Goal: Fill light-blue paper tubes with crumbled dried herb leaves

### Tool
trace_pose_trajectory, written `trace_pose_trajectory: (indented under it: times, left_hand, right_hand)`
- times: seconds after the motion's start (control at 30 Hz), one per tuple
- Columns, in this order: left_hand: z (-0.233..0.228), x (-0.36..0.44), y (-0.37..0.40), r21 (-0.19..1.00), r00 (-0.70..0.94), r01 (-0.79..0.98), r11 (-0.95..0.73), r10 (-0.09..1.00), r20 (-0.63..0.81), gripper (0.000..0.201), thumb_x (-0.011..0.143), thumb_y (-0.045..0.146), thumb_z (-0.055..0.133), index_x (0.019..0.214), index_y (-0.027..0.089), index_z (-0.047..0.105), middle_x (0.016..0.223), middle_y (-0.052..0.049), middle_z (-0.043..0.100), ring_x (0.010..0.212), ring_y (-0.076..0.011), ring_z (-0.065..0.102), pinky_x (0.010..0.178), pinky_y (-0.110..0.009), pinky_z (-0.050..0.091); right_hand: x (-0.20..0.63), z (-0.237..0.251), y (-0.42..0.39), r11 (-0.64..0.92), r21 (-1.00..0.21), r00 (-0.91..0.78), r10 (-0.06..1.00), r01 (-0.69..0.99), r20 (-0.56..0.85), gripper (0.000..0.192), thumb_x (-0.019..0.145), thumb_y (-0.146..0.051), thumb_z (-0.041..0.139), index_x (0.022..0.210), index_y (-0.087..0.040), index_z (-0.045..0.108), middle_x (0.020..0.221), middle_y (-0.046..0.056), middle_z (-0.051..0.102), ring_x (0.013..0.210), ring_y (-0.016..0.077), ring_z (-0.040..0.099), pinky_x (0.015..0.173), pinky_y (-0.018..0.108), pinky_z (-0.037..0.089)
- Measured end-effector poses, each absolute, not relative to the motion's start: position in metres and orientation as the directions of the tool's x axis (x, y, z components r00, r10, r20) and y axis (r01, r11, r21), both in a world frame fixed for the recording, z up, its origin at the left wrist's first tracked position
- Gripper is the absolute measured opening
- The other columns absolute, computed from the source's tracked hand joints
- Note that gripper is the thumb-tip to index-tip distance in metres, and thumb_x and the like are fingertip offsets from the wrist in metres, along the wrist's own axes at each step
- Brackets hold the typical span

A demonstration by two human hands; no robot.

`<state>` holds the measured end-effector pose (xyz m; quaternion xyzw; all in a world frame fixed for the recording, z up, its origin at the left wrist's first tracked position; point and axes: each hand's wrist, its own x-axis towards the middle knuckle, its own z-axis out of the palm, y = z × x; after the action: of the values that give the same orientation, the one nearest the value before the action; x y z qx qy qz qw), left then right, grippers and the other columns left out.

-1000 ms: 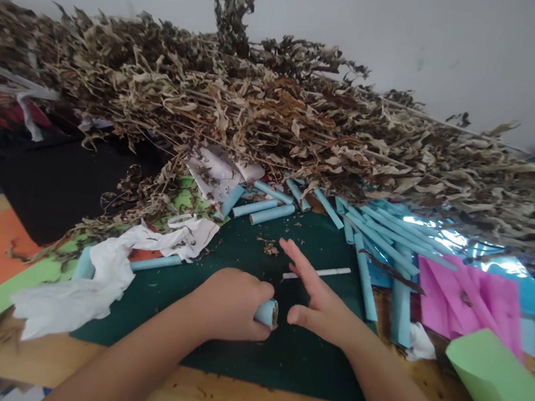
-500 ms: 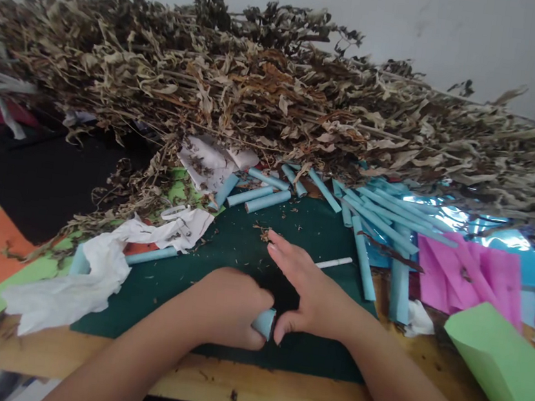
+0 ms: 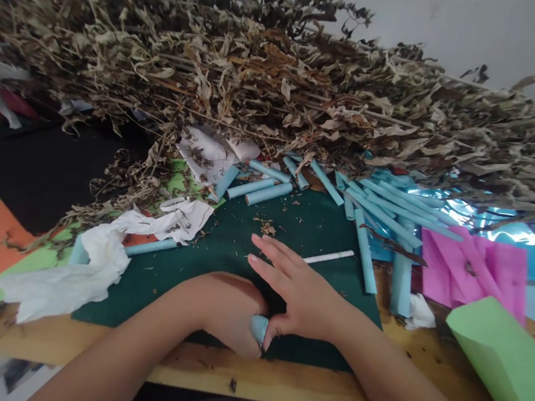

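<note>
I note left hand (image 3: 225,309) clenched around blue roll (image 3: 259,327), its axis pointing rightward; right hand (image 3: 302,296), fingers splayed, touches its exposed end.

Large heap of dried brown leafy stalks (image 3: 271,90); crumpled white tissue paper (image 3: 78,268); folded pink paper sheets (image 3: 464,264); thin white stick (image 3: 329,257); dark green mat (image 3: 223,247).

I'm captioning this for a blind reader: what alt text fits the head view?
The left hand grips a light blue paper roll over a dark green mat while the right hand presses its end. Behind lie more blue rolls and a heap of dried leafy stems.
</note>
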<state>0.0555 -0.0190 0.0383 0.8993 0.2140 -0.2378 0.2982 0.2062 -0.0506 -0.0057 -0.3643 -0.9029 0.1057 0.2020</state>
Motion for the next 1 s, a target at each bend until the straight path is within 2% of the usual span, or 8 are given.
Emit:
trace_pose_trajectory:
  times: [0.3, 0.43, 0.53, 0.63, 0.7, 0.77, 0.87, 1.0]
  left_hand:
    - [0.038, 0.055, -0.017, 0.444, 0.808, 0.52, -0.729, 0.252, -0.532, 0.014, 0.055, 0.027, 0.047, 0.054, 0.018, 0.058, 0.042, 0.002, 0.048, 0.034, -0.0071, 0.028, 0.034, -0.02, 0.022]
    - [0.039, 0.052, -0.013, 0.469, 0.772, 0.568, -0.676, 0.241, -0.588, 0.015, 0.055, 0.031, 0.051, 0.054, 0.018, 0.058, 0.043, 0.003, 0.048, 0.035, -0.007, 0.032, 0.033, -0.019, 0.024]
    - [0.039, 0.049, -0.009, 0.491, 0.762, 0.596, -0.635, 0.256, -0.595, 0.016, 0.054, 0.033, 0.054, 0.061, 0.02, 0.06, 0.049, 0.004, 0.052, 0.039, -0.0078, 0.038, 0.036, -0.018, 0.026]
    - [0.039, 0.045, -0.008, 0.493, 0.749, 0.625, -0.605, 0.288, -0.597, 0.017, 0.054, 0.034, 0.055, 0.064, 0.021, 0.062, 0.052, 0.004, 0.054, 0.042, -0.0084, 0.041, 0.038, -0.018, 0.026]
    - [0.037, 0.043, -0.008, 0.491, 0.736, 0.648, -0.582, 0.312, -0.602, 0.018, 0.054, 0.033, 0.055, 0.066, 0.022, 0.062, 0.054, 0.004, 0.057, 0.044, -0.0089, 0.043, 0.038, -0.018, 0.026]
    - [0.035, 0.042, -0.008, 0.505, 0.743, 0.644, -0.575, 0.31, -0.593, 0.019, 0.054, 0.033, 0.054, 0.068, 0.022, 0.062, 0.058, 0.004, 0.059, 0.046, -0.0097, 0.047, 0.039, -0.018, 0.026]
    - [0.032, 0.042, -0.008, 0.515, 0.768, 0.613, -0.599, 0.297, -0.568, 0.018, 0.055, 0.032, 0.053, 0.068, 0.022, 0.062, 0.06, 0.003, 0.06, 0.05, -0.0106, 0.049, 0.04, -0.018, 0.026]
    - [0.031, 0.043, -0.007, 0.492, 0.762, 0.609, -0.622, 0.287, -0.58, 0.019, 0.057, 0.033, 0.051, 0.069, 0.022, 0.061, 0.061, 0.003, 0.06, 0.051, -0.0115, 0.049, 0.04, -0.02, 0.026]
  right_hand:
    - [0.202, -0.007, -0.053, 0.659, -0.266, -0.615, 0.752, 0.704, 0.237, 0.093, 0.054, -0.063, 0.056, 0.128, -0.021, 0.02, 0.135, 0.014, 0.015, 0.123, 0.0328, 0.002, 0.091, 0.061, 0.007]
    - [0.214, -0.004, -0.052, 0.645, -0.411, -0.578, 0.762, 0.644, 0.291, 0.095, 0.053, -0.069, 0.049, 0.128, -0.02, 0.018, 0.133, 0.015, 0.019, 0.123, 0.0324, 0.006, 0.093, 0.059, 0.002]
    - [0.227, -0.004, -0.051, 0.58, -0.695, -0.451, 0.801, 0.425, 0.393, 0.081, 0.055, -0.071, 0.046, 0.118, -0.022, 0.03, 0.124, 0.013, 0.033, 0.118, 0.0275, 0.025, 0.095, 0.05, 0.018]
    - [0.232, -0.004, -0.051, 0.392, -0.919, -0.387, 0.842, -0.039, 0.376, 0.072, 0.045, -0.081, 0.038, 0.084, -0.021, 0.043, 0.085, 0.006, 0.051, 0.075, 0.0162, 0.053, 0.067, 0.032, 0.044]
    - [0.229, -0.004, -0.052, 0.189, -0.943, -0.489, 0.817, -0.274, 0.306, 0.074, 0.034, -0.087, 0.031, 0.067, -0.021, 0.038, 0.059, -0.001, 0.047, 0.046, 0.0101, 0.045, 0.046, 0.025, 0.04]
    - [0.226, -0.003, -0.051, 0.053, -0.913, -0.603, 0.735, -0.404, 0.309, 0.073, 0.03, -0.086, 0.035, 0.062, -0.021, 0.038, 0.05, -0.003, 0.043, 0.04, 0.0087, 0.041, 0.039, 0.023, 0.035]
    - [0.223, -0.006, -0.049, 0.0, -0.847, -0.658, 0.63, -0.532, 0.413, 0.067, 0.034, -0.079, 0.049, 0.063, -0.019, 0.042, 0.051, -0.002, 0.045, 0.042, 0.0085, 0.042, 0.039, 0.021, 0.033]
    - [0.226, -0.012, -0.046, -0.003, -0.832, -0.654, 0.62, -0.554, 0.433, 0.069, 0.032, -0.081, 0.044, 0.062, -0.02, 0.041, 0.05, -0.003, 0.043, 0.042, 0.007, 0.039, 0.04, 0.02, 0.032]
